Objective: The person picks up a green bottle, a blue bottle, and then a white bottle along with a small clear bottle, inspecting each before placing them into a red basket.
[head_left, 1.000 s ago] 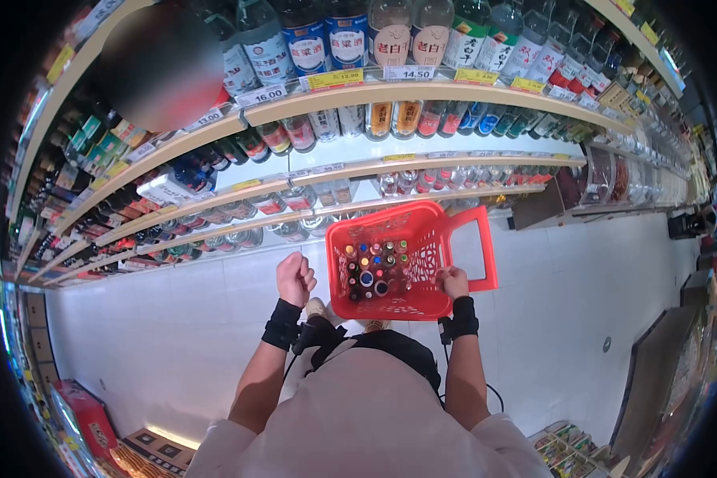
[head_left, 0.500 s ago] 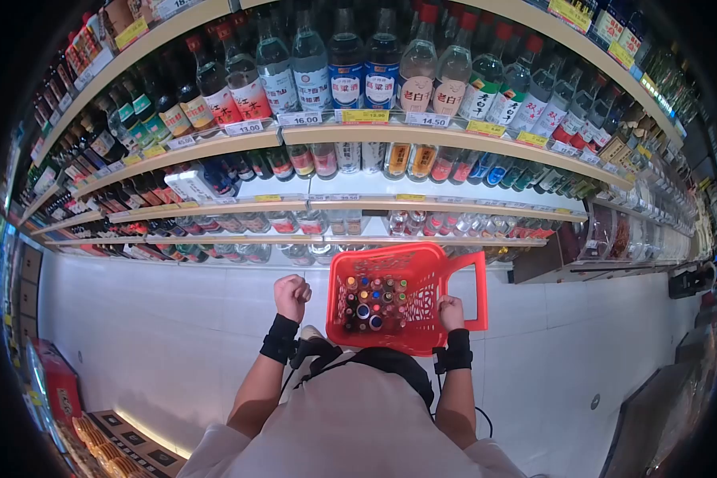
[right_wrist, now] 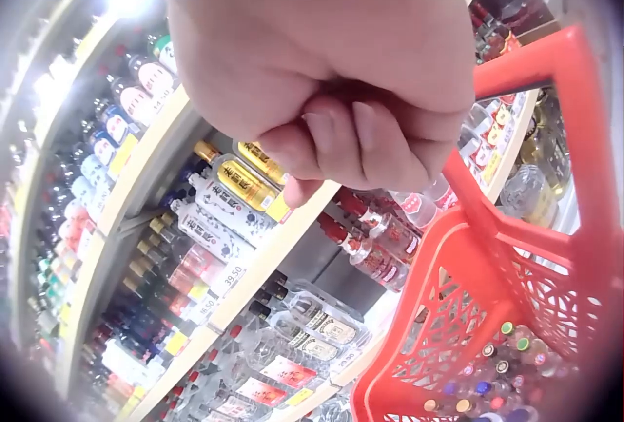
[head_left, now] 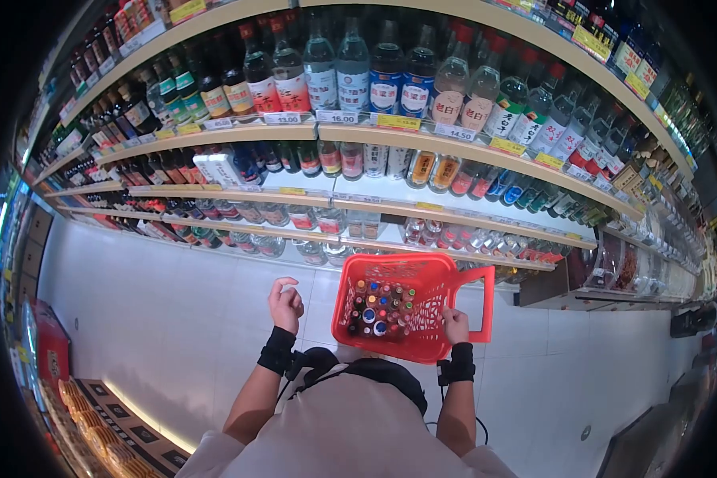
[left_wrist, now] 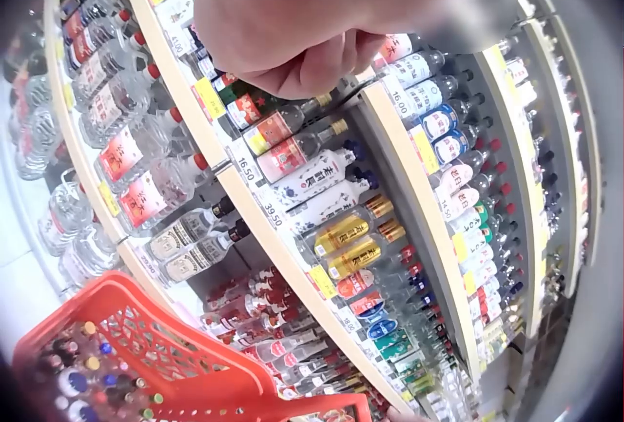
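A red plastic shopping basket point(head_left: 446, 279), holding several small capped bottles point(head_left: 378, 307), is in front of the person. My right hand point(head_left: 456, 325) overlaps the basket's right side, beside its red loop handle point(head_left: 487, 307). In the right wrist view the right hand point(right_wrist: 336, 100) has loosely curled fingers, and no object shows in them. My left hand point(head_left: 285, 305) hangs in the air to the left of the basket, holding nothing; its index finger is straighter than the others. The left wrist view shows this hand point(left_wrist: 302, 32) in front of the bottle shelves.
Shelves ahead carry rows of glass bottles point(head_left: 353, 76) above price tags point(head_left: 337, 117). Smaller bottles fill the lower tiers. Clear bins point(head_left: 629, 259) continue the shelving on the right. A red box point(head_left: 53, 342) and a goods display point(head_left: 95, 430) stand at lower left on the pale tiled floor point(head_left: 159, 295).
The view tilts upward and swings left, so the shelves, basket and hands sit lower in the picture. My left hand's index finger has loosened from a curl. The right hand stays beside the handle.
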`<act>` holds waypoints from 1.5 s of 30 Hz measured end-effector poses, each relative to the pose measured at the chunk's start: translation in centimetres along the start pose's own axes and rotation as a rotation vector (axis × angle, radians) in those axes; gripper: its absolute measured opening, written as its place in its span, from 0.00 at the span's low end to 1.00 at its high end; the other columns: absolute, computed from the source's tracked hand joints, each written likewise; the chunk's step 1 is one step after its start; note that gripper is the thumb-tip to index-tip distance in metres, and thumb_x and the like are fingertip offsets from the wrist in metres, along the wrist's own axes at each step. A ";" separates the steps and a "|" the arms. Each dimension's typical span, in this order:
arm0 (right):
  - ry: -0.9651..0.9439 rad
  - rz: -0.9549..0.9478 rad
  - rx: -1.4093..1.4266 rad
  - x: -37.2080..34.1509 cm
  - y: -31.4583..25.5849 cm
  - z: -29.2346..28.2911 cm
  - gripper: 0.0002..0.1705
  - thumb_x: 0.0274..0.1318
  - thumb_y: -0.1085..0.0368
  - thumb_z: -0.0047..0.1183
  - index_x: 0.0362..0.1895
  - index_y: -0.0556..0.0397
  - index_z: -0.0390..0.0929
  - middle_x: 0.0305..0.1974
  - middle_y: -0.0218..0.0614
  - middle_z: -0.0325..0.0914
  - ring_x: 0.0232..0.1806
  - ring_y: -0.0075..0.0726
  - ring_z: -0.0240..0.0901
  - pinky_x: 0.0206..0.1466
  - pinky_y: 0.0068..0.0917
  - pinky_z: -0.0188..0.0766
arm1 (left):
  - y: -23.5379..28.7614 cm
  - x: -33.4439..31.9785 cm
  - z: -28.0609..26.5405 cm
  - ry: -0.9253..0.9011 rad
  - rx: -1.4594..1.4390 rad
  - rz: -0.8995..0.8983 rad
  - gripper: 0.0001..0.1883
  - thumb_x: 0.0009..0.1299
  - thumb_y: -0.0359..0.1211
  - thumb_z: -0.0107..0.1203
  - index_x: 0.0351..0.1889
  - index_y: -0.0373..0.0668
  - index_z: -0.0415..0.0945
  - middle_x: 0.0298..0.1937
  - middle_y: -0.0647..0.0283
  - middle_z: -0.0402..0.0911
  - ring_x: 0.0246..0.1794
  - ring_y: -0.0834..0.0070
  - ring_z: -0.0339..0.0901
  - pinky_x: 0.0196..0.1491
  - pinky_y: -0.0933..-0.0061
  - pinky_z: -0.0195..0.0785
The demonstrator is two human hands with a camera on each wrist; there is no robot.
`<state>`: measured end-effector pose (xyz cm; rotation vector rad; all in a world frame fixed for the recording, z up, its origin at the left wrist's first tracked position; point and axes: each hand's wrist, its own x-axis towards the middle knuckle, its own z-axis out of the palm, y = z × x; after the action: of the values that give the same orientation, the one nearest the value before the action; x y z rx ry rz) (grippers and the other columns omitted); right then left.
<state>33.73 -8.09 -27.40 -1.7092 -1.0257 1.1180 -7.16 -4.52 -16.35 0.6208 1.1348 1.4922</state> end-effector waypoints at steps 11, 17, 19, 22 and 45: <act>0.163 -0.049 -0.038 -6.1 4.0 -0.5 0.10 0.52 0.77 0.44 0.39 0.57 0.73 0.25 0.36 0.77 0.19 0.24 0.71 0.19 0.22 0.65 | -0.7 -4.4 -7.7 -0.042 0.039 0.019 0.09 0.67 0.26 0.39 0.27 0.41 0.70 0.12 0.70 0.60 0.08 0.81 0.55 0.13 0.78 0.49; 0.168 0.058 -0.117 -10.9 1.3 -1.7 0.06 0.56 0.73 0.47 0.38 0.61 0.74 0.26 0.40 0.80 0.18 0.27 0.72 0.20 0.24 0.67 | -2.2 -7.3 -9.9 -0.038 0.009 -0.011 0.09 0.66 0.26 0.39 0.27 0.40 0.69 0.12 0.69 0.60 0.09 0.81 0.51 0.14 0.77 0.44; 0.161 0.084 -0.116 -11.1 1.3 -2.1 0.07 0.58 0.70 0.48 0.38 0.61 0.74 0.24 0.39 0.79 0.17 0.27 0.72 0.20 0.24 0.67 | -2.2 -8.4 -9.7 -0.016 -0.016 0.000 0.09 0.66 0.25 0.39 0.27 0.40 0.70 0.12 0.70 0.59 0.09 0.82 0.52 0.14 0.79 0.45; 0.086 0.088 -0.156 -8.9 3.8 -3.9 0.09 0.62 0.65 0.47 0.39 0.59 0.72 0.20 0.37 0.78 0.14 0.26 0.70 0.15 0.23 0.64 | -2.8 -9.7 -9.3 0.005 -0.018 0.011 0.09 0.66 0.25 0.40 0.26 0.41 0.71 0.13 0.72 0.59 0.10 0.85 0.52 0.14 0.80 0.43; 0.122 -0.080 -0.485 4.7 10.7 -14.6 0.43 0.45 0.64 0.62 0.66 0.57 0.58 0.48 0.59 0.75 0.53 0.63 0.72 0.58 0.45 0.67 | -10.5 -18.8 3.6 0.151 0.096 0.073 0.08 0.65 0.24 0.41 0.27 0.41 0.71 0.13 0.75 0.54 0.11 0.87 0.46 0.16 0.80 0.38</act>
<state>50.77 -10.15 -34.77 -2.0607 -1.3512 0.7380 5.36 -21.91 -20.56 0.6292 1.3178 1.5753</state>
